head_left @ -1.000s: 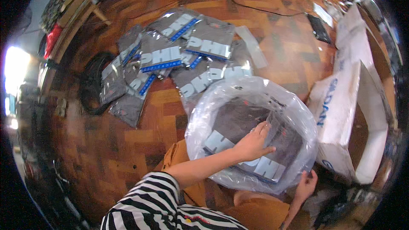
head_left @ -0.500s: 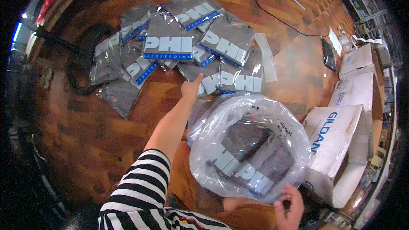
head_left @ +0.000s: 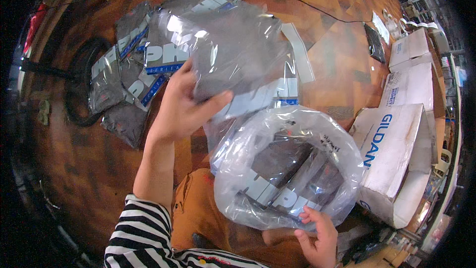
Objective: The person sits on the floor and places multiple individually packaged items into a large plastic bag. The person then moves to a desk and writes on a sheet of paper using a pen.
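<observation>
My left hand (head_left: 181, 104) grips the near edge of a grey folded shirt in a clear plastic sleeve (head_left: 238, 54), thumb on top. This packet is raised above the others, slightly blurred, just beyond the large clear plastic bag (head_left: 232, 183). The bag stands open before me, its rim rolled outward. Inside lie bagged grey shirts (head_left: 282, 161) with white lettering. At the bag's near right rim is my right hand (head_left: 320, 238), fingers apart and holding nothing; whether the fingertips touch the plastic I cannot tell. More bagged shirts (head_left: 166, 54) overlap in a pile on the floor, partly hidden behind the raised one.
Open white cardboard boxes (head_left: 391, 151) line the right side, close to the bag. A white strip (head_left: 300, 54) lies beyond the bag, and a dark flat packet (head_left: 375, 44) farther right. A black cable (head_left: 317, 11) crosses the wooden floor (head_left: 84, 178). A black ring (head_left: 74, 106) is left of the pile.
My left hand has taken hold of a bagged shirt from the pile and lifted it. My right hand has shifted slightly left along the bag's near rim. The view has moved a little.
</observation>
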`<state>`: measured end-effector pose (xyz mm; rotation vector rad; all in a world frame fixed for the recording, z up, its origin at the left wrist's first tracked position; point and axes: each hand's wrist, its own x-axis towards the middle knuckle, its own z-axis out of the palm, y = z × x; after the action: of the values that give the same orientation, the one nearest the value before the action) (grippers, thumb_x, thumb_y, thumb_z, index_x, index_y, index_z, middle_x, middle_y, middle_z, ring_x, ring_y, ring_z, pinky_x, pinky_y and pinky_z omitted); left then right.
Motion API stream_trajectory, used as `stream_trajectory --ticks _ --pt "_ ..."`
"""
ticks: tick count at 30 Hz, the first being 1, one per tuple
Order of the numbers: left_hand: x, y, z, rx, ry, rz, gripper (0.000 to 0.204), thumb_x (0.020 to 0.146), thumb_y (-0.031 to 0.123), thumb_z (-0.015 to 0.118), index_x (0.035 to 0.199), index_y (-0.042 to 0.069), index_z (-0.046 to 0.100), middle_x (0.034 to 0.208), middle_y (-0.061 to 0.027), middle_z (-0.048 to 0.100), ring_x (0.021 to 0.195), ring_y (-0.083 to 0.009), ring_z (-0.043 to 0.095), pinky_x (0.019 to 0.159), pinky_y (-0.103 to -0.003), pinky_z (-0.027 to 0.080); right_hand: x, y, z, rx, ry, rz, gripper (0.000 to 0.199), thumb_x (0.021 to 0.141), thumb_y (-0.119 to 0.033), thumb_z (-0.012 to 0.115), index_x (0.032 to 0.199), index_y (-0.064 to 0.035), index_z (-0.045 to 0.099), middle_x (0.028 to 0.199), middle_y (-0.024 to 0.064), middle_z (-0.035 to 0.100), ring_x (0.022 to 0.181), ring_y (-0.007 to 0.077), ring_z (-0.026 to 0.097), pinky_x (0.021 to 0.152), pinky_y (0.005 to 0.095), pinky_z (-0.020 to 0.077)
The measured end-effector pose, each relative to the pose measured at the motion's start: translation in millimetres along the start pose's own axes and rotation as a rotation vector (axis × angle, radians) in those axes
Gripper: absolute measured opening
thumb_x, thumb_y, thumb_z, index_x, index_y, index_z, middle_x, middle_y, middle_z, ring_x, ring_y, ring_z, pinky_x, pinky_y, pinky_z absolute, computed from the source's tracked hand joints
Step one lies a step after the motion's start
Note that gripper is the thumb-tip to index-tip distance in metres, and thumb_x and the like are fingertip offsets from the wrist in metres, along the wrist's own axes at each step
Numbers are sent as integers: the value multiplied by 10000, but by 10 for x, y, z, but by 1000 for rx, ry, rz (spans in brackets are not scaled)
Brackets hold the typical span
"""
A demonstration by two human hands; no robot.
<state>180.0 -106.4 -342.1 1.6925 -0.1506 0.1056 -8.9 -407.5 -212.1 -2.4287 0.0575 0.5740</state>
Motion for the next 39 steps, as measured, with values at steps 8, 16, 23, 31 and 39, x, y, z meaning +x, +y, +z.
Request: stream_trajectory --ticks 8,16,23,31,39 --pt "1749 -1161 248 330 0 -292 644 775 462 760 1166 -29 616 1107 -152 654 1006 -234 624 898 -363 482 -102 89 -25 -56 -84 101 449 847 -157 710 1251 -27 564 1058 196 638 985 407 588 867 444 463" --pt "1870 -2473 759 997 127 -599 749 766 447 761 1313 -3 517 1280 -309 524 1143 -437 567 999 -479 449 -73 196 -135 22 -19 34 500 839 -122 700 1304 -40 538 1109 201 616 970 386 596 854 433 467" --pt "2012 -1600 460 146 22 -674 380 799 203 749 1059 -54 645 902 -118 675 779 -187 633 657 -344 485 -99 603 -274 822 129 380 447 925 -254 627 1252 38 540 1131 155 614 1032 239 599 885 343 474" --pt "798 1154 861 -49 -243 -9 412 869 189 714 1172 -58 583 974 -86 680 897 -138 613 798 -318 498 1072 1183 -518 1750 -220 211 786 937 -639 395 1375 12 437 1386 250 478 1241 380 498 1074 507 364" --pt "-695 1337 793 -59 -514 4 577 888 317 690 1301 -23 474 1036 -229 642 999 -295 641 891 -369 473 520 1002 -198 1305 237 14 965 810 -769 514 1450 -65 350 1354 157 504 1197 354 536 965 515 490"
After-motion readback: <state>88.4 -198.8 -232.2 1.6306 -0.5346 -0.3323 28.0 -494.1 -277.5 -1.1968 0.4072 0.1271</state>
